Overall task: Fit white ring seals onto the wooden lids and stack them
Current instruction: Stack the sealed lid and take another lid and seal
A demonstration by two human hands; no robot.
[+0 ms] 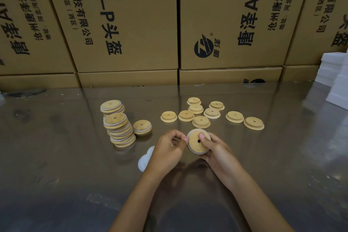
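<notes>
My right hand (216,149) grips a round wooden lid (196,144) with a centre hole, tilted toward me above the table. A thin white ring seal (188,148) runs around its left edge, and my left hand (169,149) pinches that seal at the lid's left side. Left of my hands lean stacks of finished lids (120,132), with one short stack (142,127) beside them. Several bare lids (200,121) lie flat and scattered beyond my hands. A pile of white ring seals (144,162) sits partly hidden under my left wrist.
The work goes on over a shiny metal table (66,165). Large printed cardboard boxes (131,24) form a wall along its far edge. White foam blocks (337,81) are piled at the far right.
</notes>
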